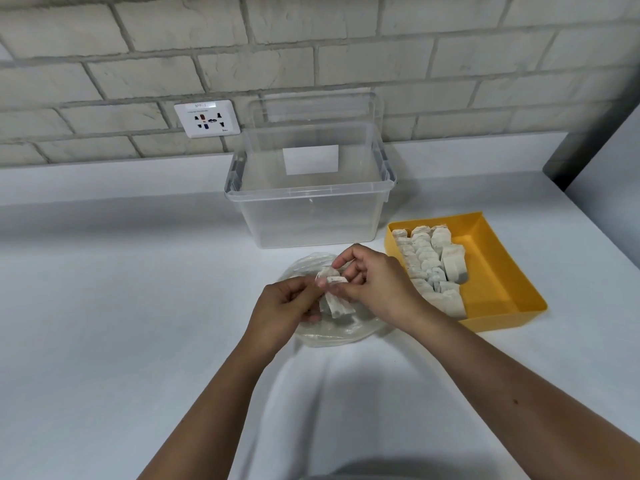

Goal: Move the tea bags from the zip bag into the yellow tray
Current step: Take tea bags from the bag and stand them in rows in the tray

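Tea bags (334, 296) in hands (280, 306) (374, 282) | clear bin (308, 196) behind | yellow tray (491, 271) right

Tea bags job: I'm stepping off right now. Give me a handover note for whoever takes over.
Hands: left hand and right hand both pinch a small bunch of tea bags over the zip bag, which lies on the counter left of the yellow tray.
Done: rows of tea bags fill the tray's left side; its right side is bare.
Left: set the held bunch in the tray, then check the zip bag for more, since the hands hide part of it.
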